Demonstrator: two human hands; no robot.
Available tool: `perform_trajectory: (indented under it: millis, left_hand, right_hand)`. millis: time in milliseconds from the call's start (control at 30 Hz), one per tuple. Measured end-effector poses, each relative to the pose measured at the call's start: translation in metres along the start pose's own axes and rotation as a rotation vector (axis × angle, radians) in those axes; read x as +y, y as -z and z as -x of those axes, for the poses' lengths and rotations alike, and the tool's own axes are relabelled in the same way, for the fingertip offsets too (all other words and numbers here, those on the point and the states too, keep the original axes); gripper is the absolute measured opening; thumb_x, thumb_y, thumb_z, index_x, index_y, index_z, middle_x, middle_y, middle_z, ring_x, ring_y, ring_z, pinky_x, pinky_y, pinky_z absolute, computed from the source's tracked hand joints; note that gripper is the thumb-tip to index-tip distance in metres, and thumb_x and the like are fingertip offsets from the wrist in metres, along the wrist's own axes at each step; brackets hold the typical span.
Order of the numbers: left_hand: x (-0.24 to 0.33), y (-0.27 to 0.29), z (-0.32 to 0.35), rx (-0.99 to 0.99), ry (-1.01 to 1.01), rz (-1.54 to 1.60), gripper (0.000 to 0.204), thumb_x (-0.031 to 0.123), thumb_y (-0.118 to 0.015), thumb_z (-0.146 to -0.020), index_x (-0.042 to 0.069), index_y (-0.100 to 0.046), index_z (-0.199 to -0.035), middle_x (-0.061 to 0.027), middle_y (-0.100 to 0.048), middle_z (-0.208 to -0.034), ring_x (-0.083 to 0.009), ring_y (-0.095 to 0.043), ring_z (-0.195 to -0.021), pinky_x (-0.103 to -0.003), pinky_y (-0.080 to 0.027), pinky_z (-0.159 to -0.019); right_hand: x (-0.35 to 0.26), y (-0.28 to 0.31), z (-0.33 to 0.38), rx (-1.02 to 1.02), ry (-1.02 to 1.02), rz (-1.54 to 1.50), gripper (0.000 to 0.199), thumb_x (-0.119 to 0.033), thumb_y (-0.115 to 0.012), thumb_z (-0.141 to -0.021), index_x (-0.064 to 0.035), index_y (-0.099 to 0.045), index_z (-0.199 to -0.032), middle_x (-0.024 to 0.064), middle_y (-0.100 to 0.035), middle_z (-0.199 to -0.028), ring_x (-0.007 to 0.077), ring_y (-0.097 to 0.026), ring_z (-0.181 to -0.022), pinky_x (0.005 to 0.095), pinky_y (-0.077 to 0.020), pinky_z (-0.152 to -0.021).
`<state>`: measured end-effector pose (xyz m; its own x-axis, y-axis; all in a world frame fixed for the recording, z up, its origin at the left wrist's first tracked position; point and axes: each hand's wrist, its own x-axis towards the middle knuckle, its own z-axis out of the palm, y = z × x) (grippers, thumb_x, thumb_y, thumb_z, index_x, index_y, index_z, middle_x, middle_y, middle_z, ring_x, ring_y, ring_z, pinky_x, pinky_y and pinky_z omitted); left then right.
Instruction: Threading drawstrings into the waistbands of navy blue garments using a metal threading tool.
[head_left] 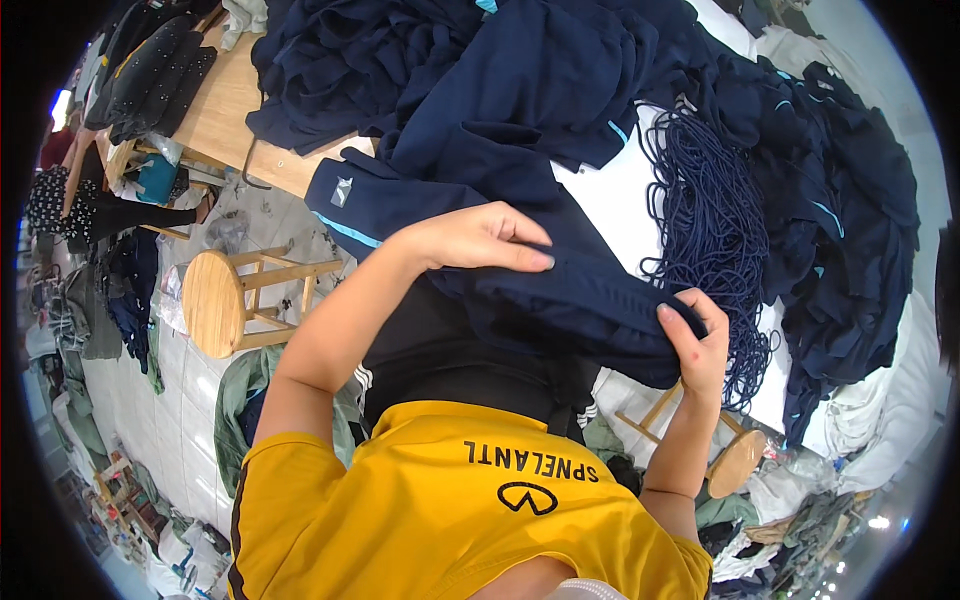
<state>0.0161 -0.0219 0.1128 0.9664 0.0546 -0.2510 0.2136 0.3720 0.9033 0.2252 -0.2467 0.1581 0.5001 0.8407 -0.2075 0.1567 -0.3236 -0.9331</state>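
A pair of navy trousers (590, 290) with a ribbed, gathered waistband stretches between my two hands, just in front of my body. My left hand (480, 240) grips the band's left part, thumb on top and fingers curled behind. At the right end of the band, my right hand (697, 335) pinches the cloth between thumb and fingers. Part of the garment runs back over the table's edge. A navy piece with a light blue stripe and a small silvery patch (342, 191) lies beyond my left wrist. Near my right hand hangs a thick bundle of navy cords (710, 200).
Heaped navy garments (370, 70) cover the far side of the wooden table (225, 105), with another navy pile (840, 220) at the right. A wooden stool (213, 303) stands at the left, and a second stool (736, 463) at the lower right. Cloth lies about the floor.
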Motion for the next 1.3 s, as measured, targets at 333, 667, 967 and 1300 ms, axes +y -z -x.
perform_trajectory:
  millis: [333,667,967,1300]
  left_hand:
    - [-0.017,0.008,-0.001,-0.031,-0.009,-0.109,0.027,0.022,-0.064,-0.091,-0.002,-0.068,-0.080,0.0051,-0.055,-0.068,-0.0024,-0.045,-0.064,-0.020,-0.039,-0.063]
    - [0.016,-0.008,0.010,0.010,-0.083,-0.254,0.025,0.023,-0.066,-0.090,-0.001,-0.070,-0.088,-0.0003,-0.062,-0.070,-0.0052,-0.051,-0.062,-0.021,-0.041,-0.059]
    - [0.006,-0.007,0.010,0.047,-0.185,-0.221,0.022,0.017,-0.062,-0.091,-0.002,-0.069,-0.099,-0.0053,-0.068,-0.086,-0.0101,-0.061,-0.075,-0.022,-0.049,-0.071]
    - [0.001,-0.005,0.013,0.071,-0.195,-0.210,0.023,0.015,-0.060,-0.092,-0.002,-0.068,-0.104,-0.0080,-0.069,-0.094,-0.0148,-0.065,-0.082,-0.024,-0.052,-0.078]
  right_hand:
    - [-0.003,-0.005,0.006,0.010,0.110,0.159,0.018,-0.006,-0.057,-0.072,-0.0038,-0.040,-0.066,-0.0034,-0.037,-0.061,0.0055,-0.033,-0.062,0.0231,-0.0282,-0.054]
    - [0.005,-0.028,0.018,0.127,0.094,0.084,0.018,-0.003,-0.052,-0.074,-0.0053,-0.037,-0.064,-0.0040,-0.034,-0.062,0.0052,-0.031,-0.061,0.0237,-0.0249,-0.054]
    - [0.023,-0.036,0.015,0.210,-0.025,-0.206,0.017,-0.007,-0.052,-0.074,-0.0079,-0.038,-0.063,-0.0059,-0.035,-0.063,0.0052,-0.030,-0.062,0.0220,-0.0231,-0.057]
    - [0.033,-0.035,0.007,0.130,0.014,-0.482,0.016,-0.012,-0.054,-0.070,-0.0101,-0.039,-0.063,-0.0060,-0.037,-0.060,0.0046,-0.032,-0.058,0.0215,-0.0232,-0.054]
